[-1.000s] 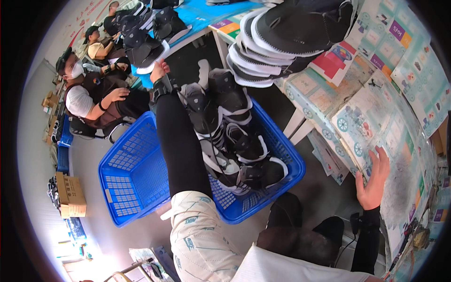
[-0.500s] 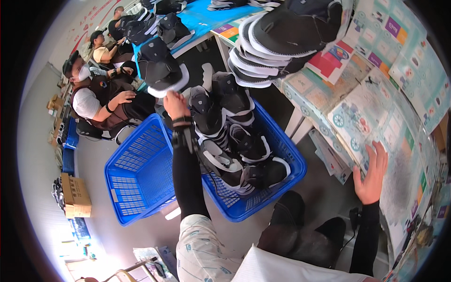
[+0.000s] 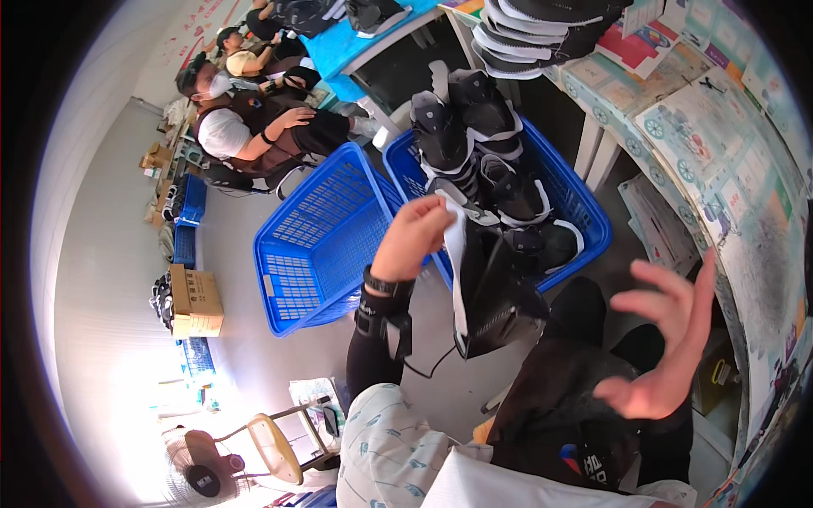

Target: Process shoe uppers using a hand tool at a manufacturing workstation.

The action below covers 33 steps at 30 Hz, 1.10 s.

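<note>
My left hand [image 3: 415, 240] pinches the white edge of a black shoe upper [image 3: 498, 300], which hangs over my lap, in front of the full basket. Its toe and top are partly blurred. Opposite it, my right hand [image 3: 665, 339] is raised beside the table with fingers spread, touching nothing. Several black-and-white shoe uppers [image 3: 440, 135] lie piled in a blue plastic basket [image 3: 594, 229] just beyond the held one.
Left of the full basket stands another blue basket [image 3: 318, 241], tilted. A paper-covered table [image 3: 737, 169] runs along the right, with stacked uppers [image 3: 542, 38] at its far end. Co-workers sit at a blue-topped table [image 3: 364, 42]. A fan [image 3: 203, 470] and a chair [image 3: 275, 449] stand lower left.
My left hand has brought the shoe upper from beside the blue-topped table back toward my lap. My right hand has lifted off the paper-covered table. The view has shifted.
</note>
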### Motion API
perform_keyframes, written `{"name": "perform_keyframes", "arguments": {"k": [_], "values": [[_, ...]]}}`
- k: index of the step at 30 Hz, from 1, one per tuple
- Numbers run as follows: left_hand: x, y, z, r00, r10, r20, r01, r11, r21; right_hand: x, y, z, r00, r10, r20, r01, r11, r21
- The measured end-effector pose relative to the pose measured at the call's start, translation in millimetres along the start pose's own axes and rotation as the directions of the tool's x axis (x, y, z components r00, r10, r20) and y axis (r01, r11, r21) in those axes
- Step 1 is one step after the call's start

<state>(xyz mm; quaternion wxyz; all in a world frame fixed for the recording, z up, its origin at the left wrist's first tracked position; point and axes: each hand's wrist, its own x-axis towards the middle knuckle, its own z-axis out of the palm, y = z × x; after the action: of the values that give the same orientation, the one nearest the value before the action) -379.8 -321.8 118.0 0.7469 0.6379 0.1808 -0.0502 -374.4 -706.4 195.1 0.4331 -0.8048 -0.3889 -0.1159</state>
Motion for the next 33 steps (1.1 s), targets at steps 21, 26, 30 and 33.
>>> {"name": "perform_keyframes", "arguments": {"k": [21, 26, 30, 33], "values": [[-159, 103, 174, 0.832, 0.288, 0.474, -0.555, 0.453, 0.698, -187, 109, 25, 0.823, 0.459, 0.336, -0.559, 0.545, 0.625], [-137, 101, 204, 0.711, 0.245, 0.659, -0.693, 0.403, 0.598, -196, 72, -2, 0.894, 0.354, 0.273, -0.446, 0.744, 0.497], [-138, 115, 229, 0.63, 0.18, 0.756, -0.759, 0.349, 0.549, -189, 40, -12, 0.957, 0.281, 0.073, -0.289, 0.894, 0.343], [-136, 128, 242, 0.558, 0.124, 0.821, -0.816, 0.263, 0.515, -185, 45, -6, 0.93, 0.351, -0.112, -0.313, 0.912, 0.264]]}}
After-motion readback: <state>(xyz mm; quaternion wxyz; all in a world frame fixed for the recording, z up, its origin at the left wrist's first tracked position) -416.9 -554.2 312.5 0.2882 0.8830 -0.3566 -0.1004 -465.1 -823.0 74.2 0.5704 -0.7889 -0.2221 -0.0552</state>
